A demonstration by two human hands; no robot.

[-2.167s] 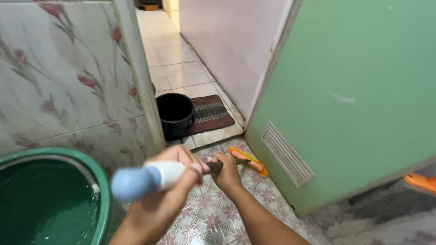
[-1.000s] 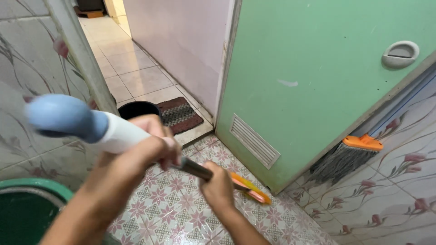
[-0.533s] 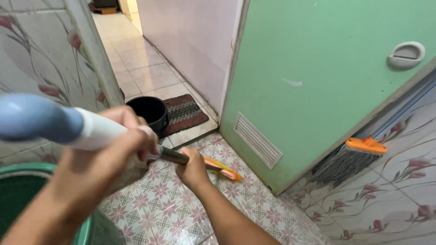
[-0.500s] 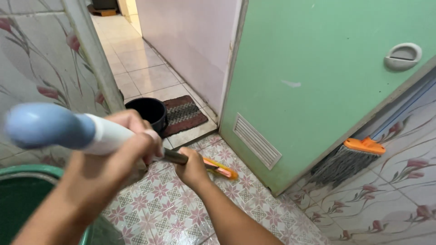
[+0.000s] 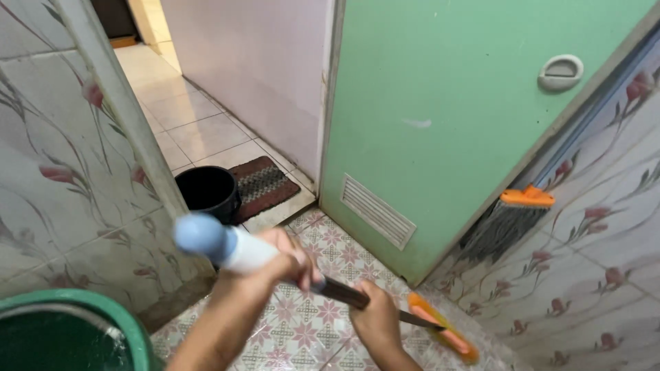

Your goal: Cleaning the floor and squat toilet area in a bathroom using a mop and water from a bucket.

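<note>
The person's left hand is wrapped tight around the upper part of a long brush handle, fingers curled fully closed over the white section just below its rounded blue end. Lower down the same handle, the right hand grips the dark part of the shaft, its fingers also closed all the way round, knuckles toward the floor. Beyond the right hand's fingers the shaft runs on down to the orange brush head, which rests on the patterned floor tiles, close to the foot of the wall with the pink flower tiles.

Just past the brush head, farther from the fingers, the green door stands with a slatted vent low in its panel and a pale recessed handle high up. Between the door edge and the flowered wall a broom with an orange top and dark bristles leans in the corner, well apart from both hands.

On the far side of the left hand's fingers, by the doorway, a black bucket sits beside a small striped mat. Below the left forearm, near the bottom corner, the rim of a green tub shows.
</note>
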